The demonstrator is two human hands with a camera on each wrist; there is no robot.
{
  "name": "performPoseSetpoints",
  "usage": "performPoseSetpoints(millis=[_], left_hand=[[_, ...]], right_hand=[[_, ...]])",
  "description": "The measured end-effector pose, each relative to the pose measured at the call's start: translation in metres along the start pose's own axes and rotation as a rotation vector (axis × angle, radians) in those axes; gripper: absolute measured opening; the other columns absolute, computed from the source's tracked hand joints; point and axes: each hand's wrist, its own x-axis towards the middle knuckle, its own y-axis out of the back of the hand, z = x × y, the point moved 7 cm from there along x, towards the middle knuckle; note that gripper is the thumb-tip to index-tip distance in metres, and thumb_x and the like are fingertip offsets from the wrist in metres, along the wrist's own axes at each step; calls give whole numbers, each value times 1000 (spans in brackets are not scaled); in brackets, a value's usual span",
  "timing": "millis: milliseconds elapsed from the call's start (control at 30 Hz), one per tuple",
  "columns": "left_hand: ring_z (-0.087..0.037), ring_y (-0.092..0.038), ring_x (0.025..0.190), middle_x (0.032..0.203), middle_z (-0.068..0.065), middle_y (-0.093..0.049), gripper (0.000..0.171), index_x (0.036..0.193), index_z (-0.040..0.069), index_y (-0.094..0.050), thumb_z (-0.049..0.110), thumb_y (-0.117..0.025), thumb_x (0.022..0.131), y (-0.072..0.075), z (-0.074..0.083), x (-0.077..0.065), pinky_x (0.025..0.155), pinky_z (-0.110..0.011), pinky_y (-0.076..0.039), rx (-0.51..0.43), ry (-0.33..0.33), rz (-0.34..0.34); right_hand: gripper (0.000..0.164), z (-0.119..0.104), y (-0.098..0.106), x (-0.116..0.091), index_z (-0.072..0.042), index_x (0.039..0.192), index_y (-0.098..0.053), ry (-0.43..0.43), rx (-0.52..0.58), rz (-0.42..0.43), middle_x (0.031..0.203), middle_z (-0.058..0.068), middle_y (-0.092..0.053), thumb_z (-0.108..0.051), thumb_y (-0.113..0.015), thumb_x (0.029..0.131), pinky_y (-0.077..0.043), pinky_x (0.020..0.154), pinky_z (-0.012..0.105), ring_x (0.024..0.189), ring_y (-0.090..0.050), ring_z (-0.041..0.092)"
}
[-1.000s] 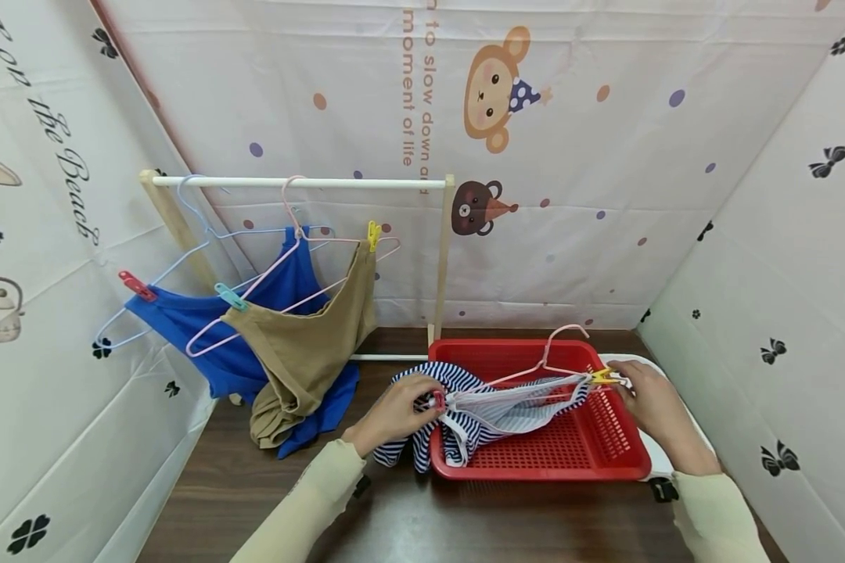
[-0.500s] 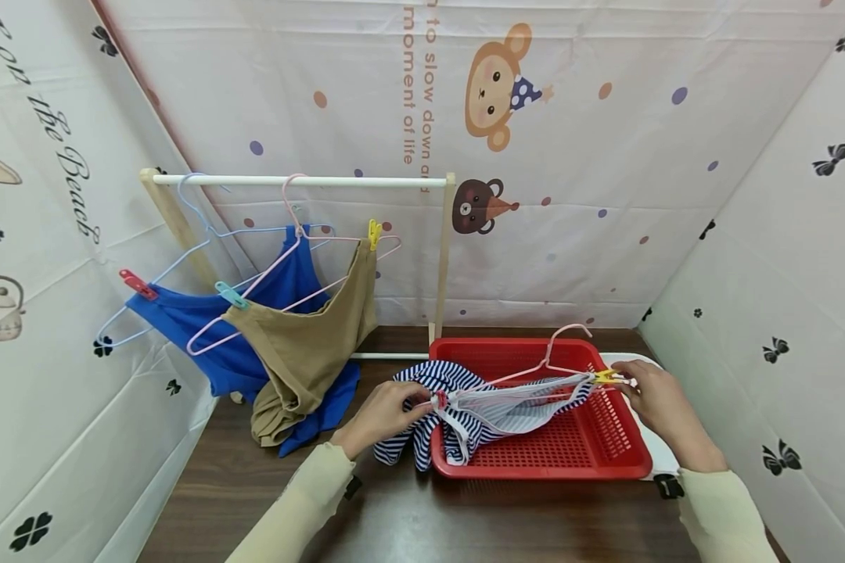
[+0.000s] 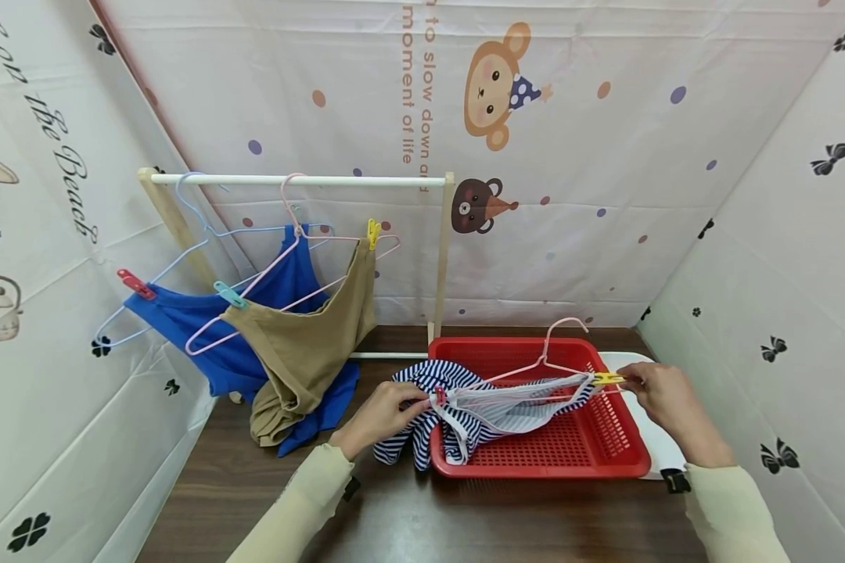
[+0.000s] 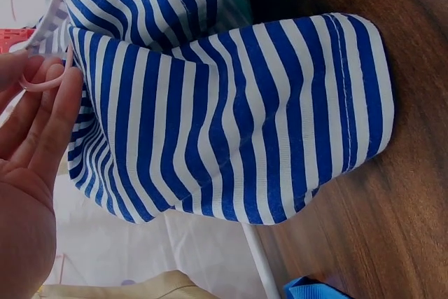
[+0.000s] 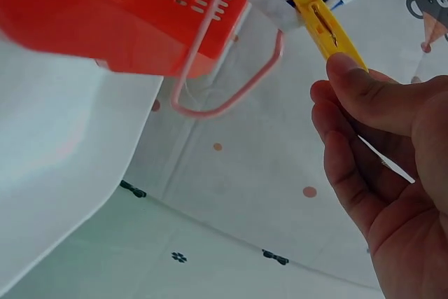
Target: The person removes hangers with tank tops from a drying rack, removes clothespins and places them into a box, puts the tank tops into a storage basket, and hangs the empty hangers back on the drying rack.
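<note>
A blue-and-white striped garment (image 3: 422, 446) hangs from a pink hanger (image 3: 545, 356) held low over the red basket (image 3: 535, 472). My left hand (image 3: 383, 418) pinches the hanger's left end between thumb and fingers; in the left wrist view the pink loop (image 4: 45, 86) shows at the fingertips. Just beside them, a red clothespin (image 3: 440, 397) clips the garment's white waistband to the hanger. At the other end my right hand (image 3: 665, 403) pinches the tail of a yellow clothespin (image 5: 327, 26), whose jaws bite the white band. The hanger's right end (image 5: 224, 106) sticks out past the band.
Left of the basket stands a rack with a white bar (image 3: 366, 181). From it hang blue clothing (image 3: 218, 336) and khaki trousers (image 3: 303, 344) on hangers with clothespins. A white tray (image 3: 662, 446) lies partly under the basket. Patterned cloth walls surround the wooden table (image 3: 408, 524).
My left hand has slid left from the red clothespin to the hanger's end. My right hand has shifted slightly right and now grips only the yellow clothespin's tail. The garment has hardly moved.
</note>
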Motion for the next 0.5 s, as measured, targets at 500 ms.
performPoseSetpoints(millis=[500], left_hand=[[-11,-69,85,96,-2,-76,12,97,8,-77,16,-70,92,-1,-3,-1,79,-27,-57,-16,-15,25]], right_hand=[[28,35,22,-14,10,104,-66,-152,-46,57,93,31,-67,0,-73,79,-50,62,53,76,-61,42]])
